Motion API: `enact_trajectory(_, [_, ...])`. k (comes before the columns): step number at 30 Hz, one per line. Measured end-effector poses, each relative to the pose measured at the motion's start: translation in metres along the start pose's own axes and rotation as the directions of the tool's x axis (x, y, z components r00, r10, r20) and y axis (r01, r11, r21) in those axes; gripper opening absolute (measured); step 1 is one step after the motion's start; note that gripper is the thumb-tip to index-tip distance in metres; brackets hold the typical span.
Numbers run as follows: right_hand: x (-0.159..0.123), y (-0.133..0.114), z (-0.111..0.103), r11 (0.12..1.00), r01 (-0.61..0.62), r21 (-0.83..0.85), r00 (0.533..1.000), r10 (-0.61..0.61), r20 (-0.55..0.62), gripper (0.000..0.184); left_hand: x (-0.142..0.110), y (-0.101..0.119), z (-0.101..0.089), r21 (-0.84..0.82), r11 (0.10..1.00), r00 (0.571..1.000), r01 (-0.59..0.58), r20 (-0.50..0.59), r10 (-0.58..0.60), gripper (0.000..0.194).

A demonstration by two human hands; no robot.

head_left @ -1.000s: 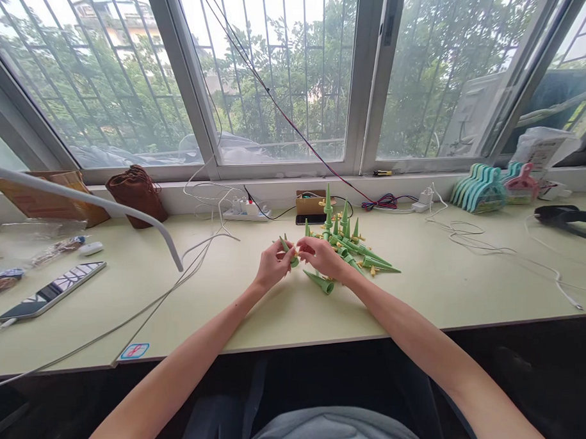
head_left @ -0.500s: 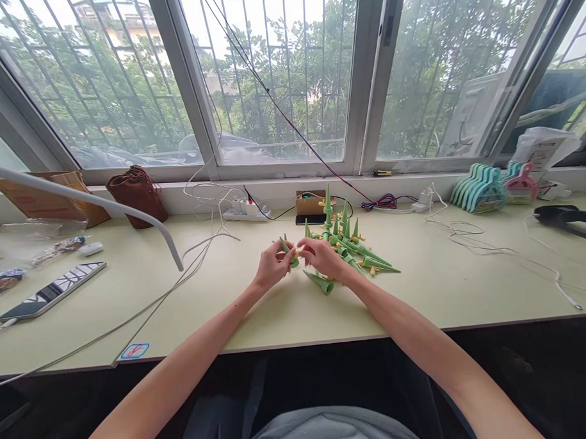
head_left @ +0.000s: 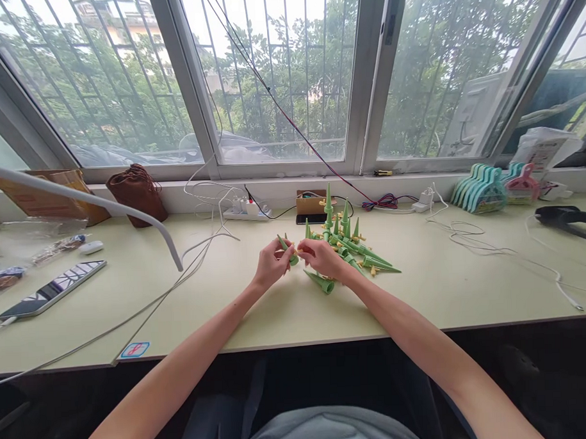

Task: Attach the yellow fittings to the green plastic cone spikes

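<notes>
My left hand (head_left: 271, 264) is closed around a green plastic plant watering spike (head_left: 293, 260), its pointed end sticking up past the fingers. A small yellow valve (head_left: 297, 252) shows at the spike's side. The fingers of my right hand (head_left: 322, 257) are pinched together at that valve, partly hiding it. Just below my right hand, a loose green spike (head_left: 320, 282) lies on its side with its open end toward me. Beyond and to the right is a pile of similar spikes (head_left: 349, 246) with yellow valves, some standing upright.
Behind the pile are a small cardboard box (head_left: 311, 196) and a black phone-like slab (head_left: 310, 219). White cables (head_left: 198, 261) cross the table's left side, near a phone (head_left: 52, 290) and brown pouch (head_left: 135, 196). Teal hangers (head_left: 479, 188) and a black strap (head_left: 569, 219) lie right.
The tip of the held spike has shifted very slightly to the left. Both hands keep nearly the same place and grip.
</notes>
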State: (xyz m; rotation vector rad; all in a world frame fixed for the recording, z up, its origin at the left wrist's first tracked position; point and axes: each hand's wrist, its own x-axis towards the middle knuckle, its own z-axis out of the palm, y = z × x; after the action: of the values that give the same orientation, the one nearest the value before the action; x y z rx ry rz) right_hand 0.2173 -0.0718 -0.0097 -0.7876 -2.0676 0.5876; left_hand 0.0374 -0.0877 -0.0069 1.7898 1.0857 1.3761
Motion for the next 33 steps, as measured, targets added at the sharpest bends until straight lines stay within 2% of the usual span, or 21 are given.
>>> enact_trajectory(4, [-0.0002, 0.0021, 0.0004, 1.000, -0.007, 0.008, 1.000, 0.007, 0.002, 0.014, -0.0009, 0.0016, 0.0000, 0.004, 1.000, 1.000, -0.011, 0.012, 0.011, 0.033])
enact_trajectory(10, [0.0005, 0.0008, -0.0004, 0.997, -0.054, -0.063, 0.998, 0.054, 0.011, 0.032, -0.0019, 0.0020, 0.0000, 0.023, 1.000, 1.000, -0.010, 0.020, 0.009, 0.032])
enact_trajectory(18, [0.0013, -0.0004, -0.0005, 0.996, -0.001, -0.092, 1.000, 0.000, -0.014, 0.010, -0.0006, 0.0032, 0.0003, 0.010, 1.000, 1.000, -0.012, -0.003, 0.012, 0.034])
enact_trajectory(23, [0.0019, 0.0015, -0.0007, 0.995, 0.010, -0.103, 1.000, -0.010, -0.005, 0.012, -0.0009, 0.0047, 0.0007, 0.012, 1.000, 1.000, -0.023, 0.011, 0.023, 0.032])
enact_trajectory(29, [0.0010, 0.0033, 0.0002, 0.989, -0.027, -0.143, 1.000, 0.026, -0.010, 0.028, -0.0019, 0.0079, 0.0010, 0.014, 1.000, 1.000, -0.012, 0.010, 0.012, 0.033])
enact_trajectory(33, [0.0006, 0.0034, 0.0001, 0.992, -0.014, -0.126, 1.000, 0.013, -0.013, 0.017, -0.0015, 0.0075, 0.0011, 0.021, 1.000, 1.000, -0.011, -0.004, 0.011, 0.033])
